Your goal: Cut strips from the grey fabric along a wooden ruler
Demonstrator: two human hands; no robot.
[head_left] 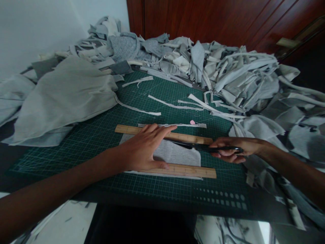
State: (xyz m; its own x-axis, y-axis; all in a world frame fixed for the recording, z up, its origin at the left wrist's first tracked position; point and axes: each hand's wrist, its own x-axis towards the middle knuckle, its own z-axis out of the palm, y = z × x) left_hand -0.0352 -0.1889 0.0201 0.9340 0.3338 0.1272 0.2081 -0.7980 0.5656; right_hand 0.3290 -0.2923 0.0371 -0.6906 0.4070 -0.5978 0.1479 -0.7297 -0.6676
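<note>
A piece of light grey fabric (177, 154) lies on the green cutting mat (101, 186) between two wooden rulers. My left hand (142, 145) is spread over it, its fingers on the far ruler (190, 137) and its thumb on the near ruler (190, 170). My right hand (232, 149) is closed around the handles of black scissors (203, 147). The scissor blades lie along the near side of the far ruler, over the fabric, pointing left. A thin fabric strip shows past the near ruler's lower edge.
Cut strips (175, 104) and a small pink disc (192, 122) lie beyond the far ruler. Large grey cloth pieces (68, 98) are stacked at the left. Heaps of scraps (243, 74) line the back and right. Behind them stand a white wall and a reddish wooden door (203, 20).
</note>
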